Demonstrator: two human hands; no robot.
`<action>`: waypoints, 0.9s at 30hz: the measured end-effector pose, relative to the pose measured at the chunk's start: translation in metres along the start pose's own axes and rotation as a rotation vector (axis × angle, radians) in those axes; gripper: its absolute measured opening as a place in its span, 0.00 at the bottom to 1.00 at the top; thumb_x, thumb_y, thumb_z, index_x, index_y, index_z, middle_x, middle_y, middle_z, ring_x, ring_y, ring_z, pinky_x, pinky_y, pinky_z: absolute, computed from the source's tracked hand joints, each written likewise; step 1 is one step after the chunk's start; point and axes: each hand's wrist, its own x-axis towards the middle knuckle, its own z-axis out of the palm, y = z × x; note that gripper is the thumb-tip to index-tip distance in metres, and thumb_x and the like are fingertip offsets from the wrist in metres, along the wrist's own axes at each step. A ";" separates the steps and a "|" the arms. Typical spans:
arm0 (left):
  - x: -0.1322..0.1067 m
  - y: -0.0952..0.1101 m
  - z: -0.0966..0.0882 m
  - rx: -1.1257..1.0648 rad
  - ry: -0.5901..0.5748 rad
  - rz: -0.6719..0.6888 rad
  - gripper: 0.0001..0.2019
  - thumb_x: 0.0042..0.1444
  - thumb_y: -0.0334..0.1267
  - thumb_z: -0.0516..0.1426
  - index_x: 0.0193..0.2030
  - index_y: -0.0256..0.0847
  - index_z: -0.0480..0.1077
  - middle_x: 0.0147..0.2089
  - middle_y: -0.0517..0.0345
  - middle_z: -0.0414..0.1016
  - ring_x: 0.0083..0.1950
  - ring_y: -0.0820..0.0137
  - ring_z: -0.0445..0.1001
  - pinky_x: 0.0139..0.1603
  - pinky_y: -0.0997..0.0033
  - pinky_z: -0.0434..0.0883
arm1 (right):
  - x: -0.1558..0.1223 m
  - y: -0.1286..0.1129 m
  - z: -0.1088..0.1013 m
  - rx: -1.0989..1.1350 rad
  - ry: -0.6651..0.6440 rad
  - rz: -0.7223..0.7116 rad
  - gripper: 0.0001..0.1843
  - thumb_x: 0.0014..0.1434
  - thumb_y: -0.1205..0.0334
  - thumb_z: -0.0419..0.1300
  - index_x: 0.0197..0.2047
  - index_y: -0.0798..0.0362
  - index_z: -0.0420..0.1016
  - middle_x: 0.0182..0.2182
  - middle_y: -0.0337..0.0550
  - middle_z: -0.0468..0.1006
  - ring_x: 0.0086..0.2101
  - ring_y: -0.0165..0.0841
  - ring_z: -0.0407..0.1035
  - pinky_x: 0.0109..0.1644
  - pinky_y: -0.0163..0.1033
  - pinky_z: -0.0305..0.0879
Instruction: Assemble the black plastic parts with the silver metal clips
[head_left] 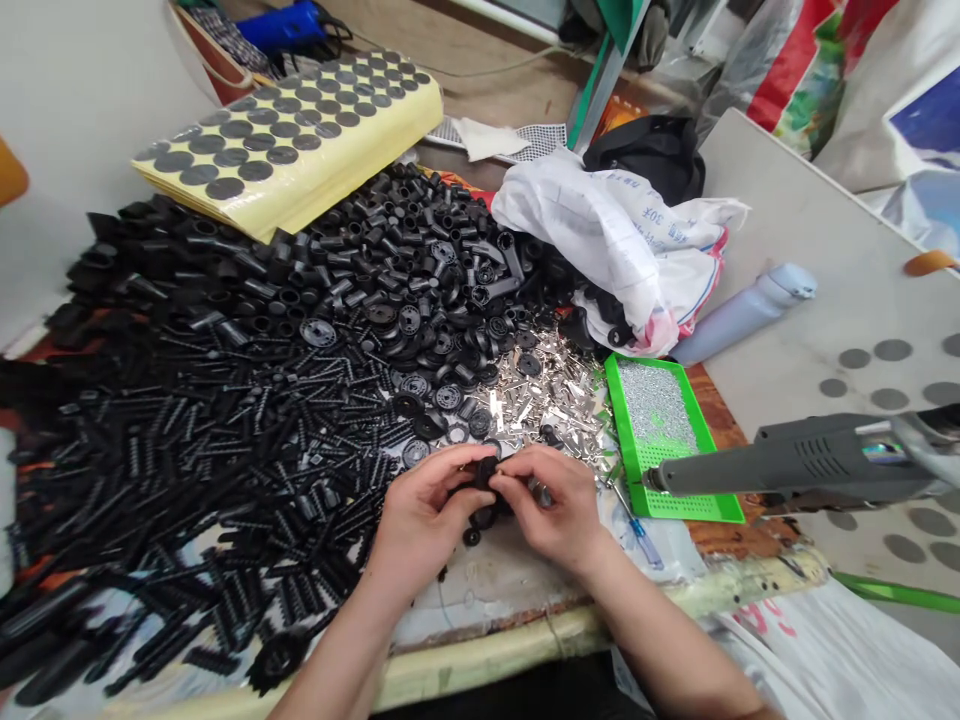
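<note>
Near the front edge of the table, my left hand (431, 505) is closed on a small black plastic part (487, 472), thumb and fingers pinching it. My right hand (551, 500) meets it from the other side, fingertips pressed together against the same part; whether a smaller piece sits between them is hidden. Just below the fingers lie a few dark round pieces (472, 537). Small shiny metal clips (551, 385) are heaped just beyond my hands, with black ridged discs (448, 398) beside them.
Black threaded rods (180, 440) and black tube pieces (300, 270) cover the left and back. Yellow sticker sheets (322, 165) lie atop the pile. At right are a green tray (701, 400) of tiny metal pieces, a grey electric screwdriver (780, 460), a small screwdriver (641, 535) and a bottle (742, 315).
</note>
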 end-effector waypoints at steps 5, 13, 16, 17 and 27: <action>0.001 0.002 -0.002 -0.170 -0.060 -0.128 0.15 0.40 0.26 0.62 0.38 0.42 0.77 0.36 0.60 0.82 0.36 0.71 0.79 0.38 0.76 0.77 | 0.005 -0.003 -0.002 -0.007 -0.048 0.043 0.08 0.59 0.64 0.58 0.27 0.52 0.71 0.22 0.39 0.75 0.25 0.30 0.69 0.29 0.34 0.64; -0.004 0.001 -0.006 0.116 0.025 0.140 0.13 0.44 0.27 0.60 0.37 0.43 0.78 0.42 0.57 0.81 0.46 0.66 0.77 0.51 0.67 0.73 | 0.006 -0.006 0.001 0.176 -0.074 0.285 0.10 0.57 0.61 0.60 0.25 0.53 0.72 0.18 0.36 0.73 0.19 0.28 0.66 0.24 0.33 0.63; -0.002 0.004 -0.005 -0.010 -0.032 0.022 0.13 0.44 0.29 0.60 0.39 0.41 0.77 0.36 0.57 0.82 0.37 0.66 0.79 0.39 0.70 0.77 | 0.007 -0.009 0.001 0.100 -0.046 0.197 0.08 0.57 0.63 0.60 0.26 0.52 0.73 0.22 0.39 0.76 0.24 0.30 0.69 0.29 0.35 0.65; -0.002 0.005 -0.005 -0.045 -0.056 -0.006 0.14 0.44 0.29 0.60 0.39 0.41 0.76 0.34 0.57 0.81 0.35 0.66 0.79 0.36 0.71 0.77 | 0.008 -0.009 0.000 0.062 -0.051 0.154 0.09 0.57 0.64 0.60 0.26 0.52 0.73 0.23 0.40 0.77 0.25 0.30 0.69 0.31 0.35 0.65; -0.006 -0.004 -0.005 0.246 -0.003 0.253 0.13 0.47 0.29 0.59 0.40 0.43 0.78 0.43 0.53 0.81 0.46 0.62 0.77 0.53 0.61 0.72 | 0.010 -0.005 -0.004 0.100 -0.136 0.260 0.10 0.53 0.65 0.61 0.22 0.53 0.72 0.19 0.38 0.74 0.21 0.28 0.66 0.27 0.32 0.62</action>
